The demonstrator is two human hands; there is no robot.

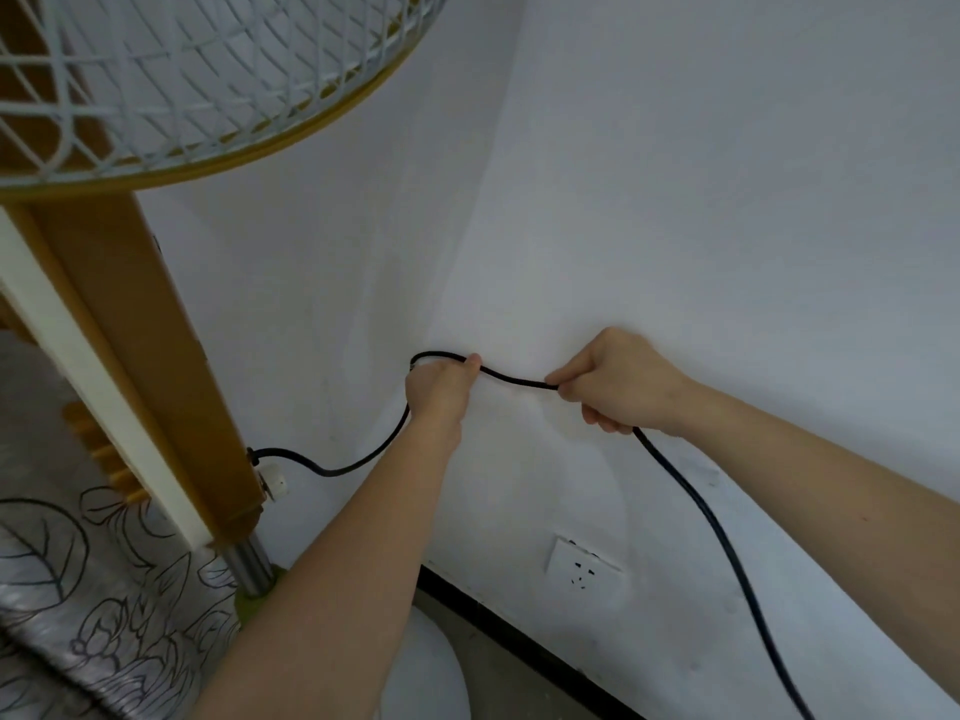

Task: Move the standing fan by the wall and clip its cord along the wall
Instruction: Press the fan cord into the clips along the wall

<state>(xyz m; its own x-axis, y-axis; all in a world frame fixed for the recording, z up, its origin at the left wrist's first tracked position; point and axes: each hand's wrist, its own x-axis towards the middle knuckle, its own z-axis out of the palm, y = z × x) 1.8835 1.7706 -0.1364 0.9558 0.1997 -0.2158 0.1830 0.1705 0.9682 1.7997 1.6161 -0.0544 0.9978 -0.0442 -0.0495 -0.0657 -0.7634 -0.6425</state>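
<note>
The standing fan (156, 85) fills the upper left, its white wire cage rimmed in yellow, with a metal pole (252, 563) and a round white base (431, 678) below. Its black cord (514, 379) leaves the fan's neck, sags, rises to my hands, then drops toward the lower right. My left hand (441, 392) pinches the cord against the white wall (675, 200). My right hand (623, 387) grips the same cord a short way to the right. The stretch between both hands lies close to the wall. No clip is visible.
A white wall socket (584, 566) sits low on the wall above a black skirting (519, 646). A wooden bed frame (156, 356) and a leaf-patterned bedspread (78, 589) stand at the left, close beside the fan pole.
</note>
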